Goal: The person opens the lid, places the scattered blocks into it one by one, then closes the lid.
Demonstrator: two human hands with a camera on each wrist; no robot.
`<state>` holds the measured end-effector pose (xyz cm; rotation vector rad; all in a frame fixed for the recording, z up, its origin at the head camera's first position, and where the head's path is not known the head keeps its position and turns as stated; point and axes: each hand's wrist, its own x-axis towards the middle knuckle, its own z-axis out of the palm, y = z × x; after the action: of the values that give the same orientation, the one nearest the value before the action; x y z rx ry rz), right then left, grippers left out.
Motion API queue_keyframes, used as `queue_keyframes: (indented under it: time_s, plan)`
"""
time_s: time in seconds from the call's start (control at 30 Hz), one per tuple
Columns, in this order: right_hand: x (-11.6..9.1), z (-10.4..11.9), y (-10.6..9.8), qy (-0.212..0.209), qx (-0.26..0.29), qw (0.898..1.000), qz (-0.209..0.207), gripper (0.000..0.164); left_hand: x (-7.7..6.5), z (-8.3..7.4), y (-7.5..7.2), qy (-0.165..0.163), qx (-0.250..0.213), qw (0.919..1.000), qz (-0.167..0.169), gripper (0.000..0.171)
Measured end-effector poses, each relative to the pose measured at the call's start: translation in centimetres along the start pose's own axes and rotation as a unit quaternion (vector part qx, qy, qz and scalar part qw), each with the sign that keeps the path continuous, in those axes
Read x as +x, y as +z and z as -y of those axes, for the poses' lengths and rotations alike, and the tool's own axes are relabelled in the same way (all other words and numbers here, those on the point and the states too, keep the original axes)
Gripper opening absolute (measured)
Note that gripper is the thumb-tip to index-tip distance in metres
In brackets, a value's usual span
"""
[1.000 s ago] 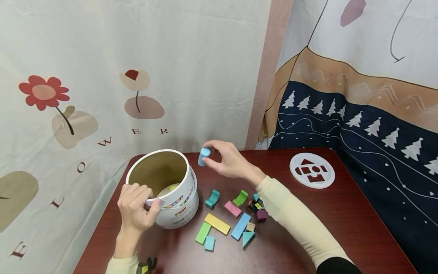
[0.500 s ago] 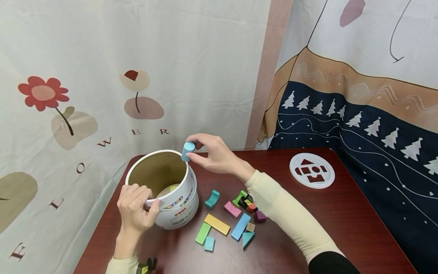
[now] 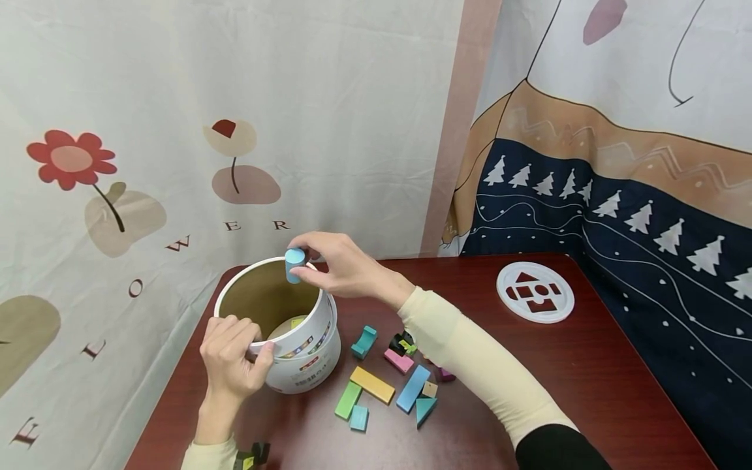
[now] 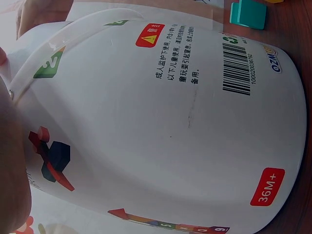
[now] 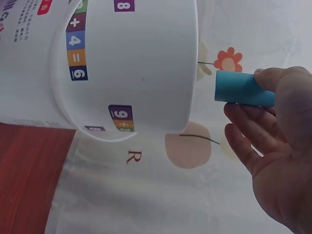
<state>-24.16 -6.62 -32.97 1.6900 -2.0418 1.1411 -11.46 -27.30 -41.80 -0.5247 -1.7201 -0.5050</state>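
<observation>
My right hand [image 3: 337,264] pinches a blue cylinder block [image 3: 294,265] between thumb and fingertips, over the right part of the bucket's mouth. In the right wrist view the cylinder [image 5: 243,88] is just beyond the rim. The white bucket [image 3: 302,375] leans a little toward me, its mouth facing up; a yellow-green piece [image 3: 297,322] shows inside at the bottom. My left hand [image 3: 232,356] grips the near rim, fingers over the edge and thumb on the outer wall. In the left wrist view the bucket's printed side [image 4: 146,112] fills most of the picture.
Several loose blocks lie right of the bucket, among them a yellow plank [image 3: 373,385], a blue plank [image 3: 413,389], a green one [image 3: 348,400] and a teal curved block [image 3: 364,342]. A white lid with shaped holes [image 3: 549,313] lies far right. A curtain [image 3: 352,130] hangs behind the table.
My right hand has carried the blue cylinder leftward, from beside the bucket to over its mouth. The left hand and bucket stay in place.
</observation>
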Motion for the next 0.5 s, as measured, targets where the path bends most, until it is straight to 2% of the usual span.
queue_keyframes:
  time_s: [0.23,0.37,0.5]
  plan:
    - [1.0,0.3,1.1,0.026,-0.017,0.998,0.047,0.033,0.0,0.0,-0.1,0.0,0.0,1.0,0.0,0.028]
    - [1.3,0.3,1.5,0.056,-0.03,0.994,0.087,0.032,0.0,0.0,0.0,0.002,0.0,1.0,0.0,0.028]
    - [1.3,0.2,1.9,0.069,-0.043,0.99,0.114,0.032,0.1,0.0,0.0,0.003,0.001,1.0,0.0,0.029]
